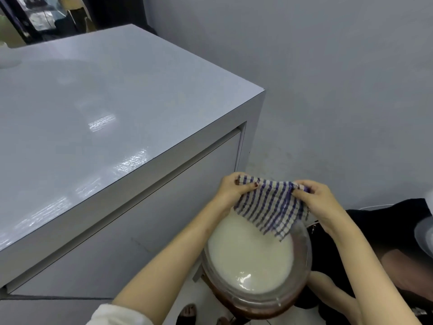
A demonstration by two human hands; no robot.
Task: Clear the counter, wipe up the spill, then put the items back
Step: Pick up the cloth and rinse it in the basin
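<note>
Lower right of frame: my left hand and right hand each pinch top corner of striped cloth, stretched left-right between them, hanging over bowl of milky liquid. Glossy counter lies upper left; my left hand nearer it.

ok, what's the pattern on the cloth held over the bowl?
The cloth is cream with blue-purple stripes in a check weave; head view.

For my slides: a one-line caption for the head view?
Left hand and right hand hold a striped cloth over a bowl of milky liquid beside the counter.
</note>
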